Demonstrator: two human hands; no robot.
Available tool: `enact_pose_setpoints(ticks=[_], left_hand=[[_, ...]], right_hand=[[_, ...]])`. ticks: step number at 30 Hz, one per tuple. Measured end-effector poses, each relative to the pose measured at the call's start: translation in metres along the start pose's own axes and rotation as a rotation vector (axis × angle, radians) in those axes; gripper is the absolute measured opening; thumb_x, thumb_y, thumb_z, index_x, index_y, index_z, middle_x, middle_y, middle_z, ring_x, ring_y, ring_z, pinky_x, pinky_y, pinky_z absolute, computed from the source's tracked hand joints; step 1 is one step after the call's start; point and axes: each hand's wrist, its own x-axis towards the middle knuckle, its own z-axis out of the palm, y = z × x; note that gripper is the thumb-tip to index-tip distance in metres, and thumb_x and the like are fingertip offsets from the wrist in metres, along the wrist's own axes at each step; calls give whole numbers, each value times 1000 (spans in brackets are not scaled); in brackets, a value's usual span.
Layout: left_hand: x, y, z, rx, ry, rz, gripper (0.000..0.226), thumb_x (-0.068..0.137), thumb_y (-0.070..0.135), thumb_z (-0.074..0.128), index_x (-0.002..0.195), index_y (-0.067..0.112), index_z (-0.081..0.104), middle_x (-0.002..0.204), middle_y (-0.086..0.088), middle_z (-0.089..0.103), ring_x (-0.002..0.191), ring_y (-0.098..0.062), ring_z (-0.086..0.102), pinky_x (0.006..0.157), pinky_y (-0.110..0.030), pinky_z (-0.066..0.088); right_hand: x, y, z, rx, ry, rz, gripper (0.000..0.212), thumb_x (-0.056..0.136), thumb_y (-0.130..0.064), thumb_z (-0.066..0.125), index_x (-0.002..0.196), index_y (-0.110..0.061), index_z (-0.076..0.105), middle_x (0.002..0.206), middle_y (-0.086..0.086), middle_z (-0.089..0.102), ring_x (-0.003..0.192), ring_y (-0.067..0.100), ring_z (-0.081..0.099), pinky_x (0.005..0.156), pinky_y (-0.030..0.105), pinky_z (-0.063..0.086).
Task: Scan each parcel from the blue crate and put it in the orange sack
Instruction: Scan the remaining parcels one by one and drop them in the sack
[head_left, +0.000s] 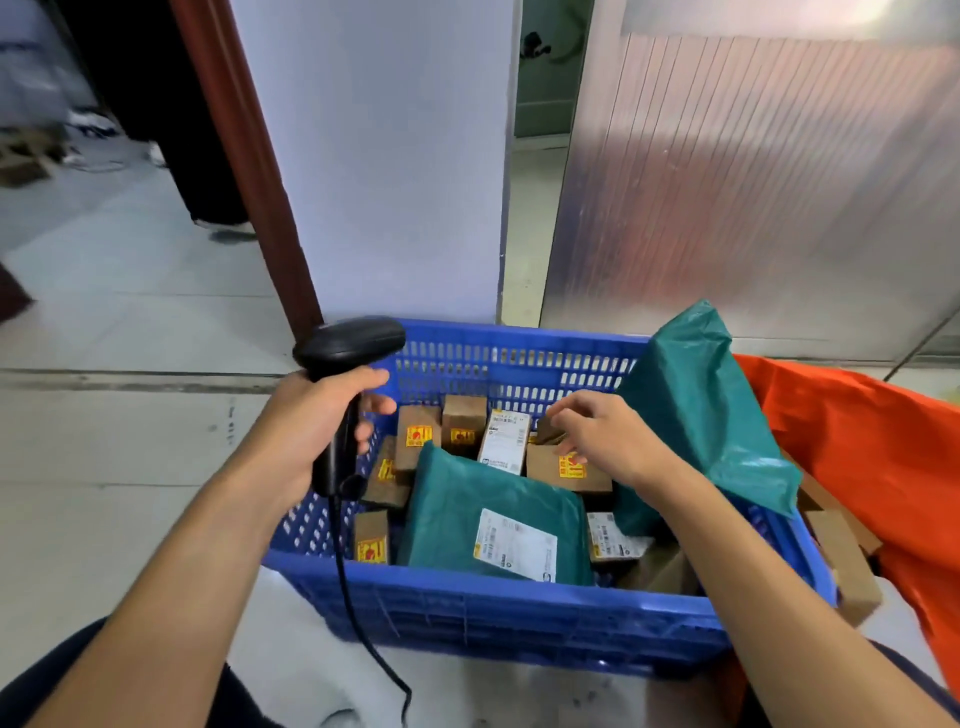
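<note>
Over the blue crate (519, 618) | left hand (317, 426) grasps scanner (345, 353) | right hand (597, 436) released, reaching small boxes (569, 467) | many parcels left; orange sack (857, 441) already holds some

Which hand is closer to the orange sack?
Right. The right hand reaches into the blue crate beside the orange sack; the left hand holds the scanner across the crate.
</note>
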Motion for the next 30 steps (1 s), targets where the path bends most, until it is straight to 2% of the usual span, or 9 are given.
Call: enact_pose_setpoints(ticks=[4,7,11,14,17,21,26,30], left_hand=[[13,0,-22,19,88,-6,10,95,16,69,99,7,67,85,-9,72,48,-17,48,51,-31,43],[17,-5,-30,83,106,-28,13,95,15,67,97,2,67,89,-9,69,48,-17,51,52,-31,45],[21,-7,-42,135,109,-59,16,96,16,66,102,2,68,87,-10,69,48,-17,56,47,-29,48],[23,-6,-53,128,86,-54,13,96,16,68,106,7,68,88,-10,71,53,-19,62,56,-33,53],[27,-3,-60,148,78,-55,13,95,15,70,107,11,68,85,-7,72,62,-21,70,69,-35,55],[37,-2,-69,235,96,-65,9,96,13,70,103,9,70,82,-6,71,68,-20,73,67,-33,55],[43,-11,-67,380,119,-73,3,97,12,67,97,11,70,91,-13,74,75,-20,73,73,-30,55],[48,-13,-65,423,131,-86,7,100,16,65,101,11,69,102,-15,75,90,-26,75,78,-30,53]], right_hand=[[21,-6,32,-4,-58,-11,17,100,-27,54,101,-20,69,95,-3,73,74,7,73,80,46,61],[31,-7,52,-50,-92,-2,18,101,-24,53,102,-18,70,90,-4,71,70,6,69,82,43,59],[42,-2,67,-101,-128,41,19,102,-27,51,103,-20,70,90,2,74,84,17,72,89,48,57],[53,0,80,-101,-106,51,20,102,-25,51,97,-22,70,94,3,74,85,20,71,86,48,58],[68,1,96,-104,-104,39,20,101,-27,50,96,-24,69,96,1,72,89,21,69,79,45,59],[94,7,122,-219,-153,11,23,102,-23,50,103,-14,71,99,4,69,85,17,62,69,30,46],[137,38,149,-478,-250,109,22,100,-21,47,114,-10,60,124,17,65,101,31,61,80,32,44],[159,53,161,-583,-232,143,45,101,-27,49,141,-8,42,141,19,47,127,39,52,101,44,44]])
